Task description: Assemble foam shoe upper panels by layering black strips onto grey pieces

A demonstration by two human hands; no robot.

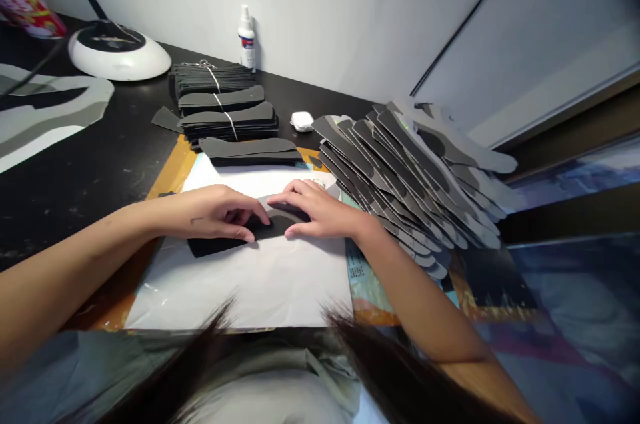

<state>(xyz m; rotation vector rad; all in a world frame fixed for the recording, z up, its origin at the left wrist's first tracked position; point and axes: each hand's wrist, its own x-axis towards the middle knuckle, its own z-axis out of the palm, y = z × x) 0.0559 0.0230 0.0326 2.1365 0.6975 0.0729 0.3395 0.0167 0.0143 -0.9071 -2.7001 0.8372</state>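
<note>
A thin dark grey piece (205,249) with a curved outline lies on a white sheet (240,291), under both my hands. A lighter grey shaped strip (284,218) lies over its right part. My left hand (220,211) rests on the dark piece, index finger and thumb apart on its surface, the other fingers curled underneath. From the right, my right hand (315,211) lies across the strip with its fingers stretched out and its thumb apart at the near edge. Between the two hands there is a small gap. My palms hide parts of both pieces.
Stacks of dark cut pieces (225,119), some tied with string, lie behind my hands. A fanned pile of grey pieces (410,177) spreads at right. Farther back are a white spray bottle (247,41), a small white case (302,121) and a lamp base (120,61). Large grey cutouts (55,107) lie left.
</note>
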